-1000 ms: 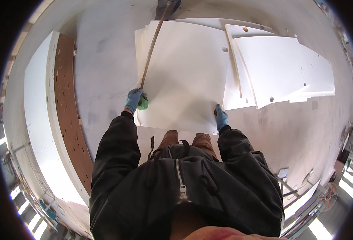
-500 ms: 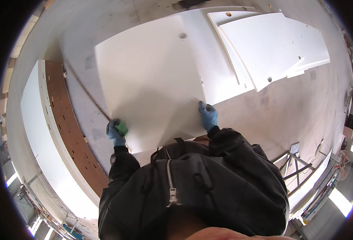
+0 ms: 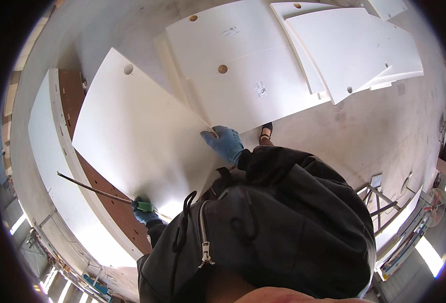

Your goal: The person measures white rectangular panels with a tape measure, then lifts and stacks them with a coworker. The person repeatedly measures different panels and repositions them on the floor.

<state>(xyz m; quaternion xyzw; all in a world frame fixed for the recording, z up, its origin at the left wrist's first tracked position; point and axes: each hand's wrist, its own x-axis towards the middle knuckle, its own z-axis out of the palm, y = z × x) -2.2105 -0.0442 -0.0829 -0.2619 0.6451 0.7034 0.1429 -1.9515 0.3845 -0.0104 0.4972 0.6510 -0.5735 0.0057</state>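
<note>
A large white panel [image 3: 142, 116] with a round hole near its far corner slants across in front of me, raised off the stack behind it. My right hand [image 3: 225, 144], in a blue glove, is closed on its right edge, the thumb lying on the face. Low on the left side, my left hand [image 3: 144, 216], also gloved, is closed at the panel's near edge. That same hand carries a green block-like piece [image 3: 144, 206], and a long thin dark rod [image 3: 94, 190] sticks out leftward from it. The fingers behind the panel are hidden.
White panels [image 3: 243, 55] with holes and labels lie ahead. More stacked white panels [image 3: 354, 50] are on the right. On the left stands a long white piece with a brown, slotted side [image 3: 107, 202]. A metal frame [image 3: 379, 207] and a fan [image 3: 433, 203] stand at the lower right.
The panel has swung left and turned in my hands, uncovering the labelled panels behind it. Both hands have shifted left-to-inward, and the rod now points more to the left.
</note>
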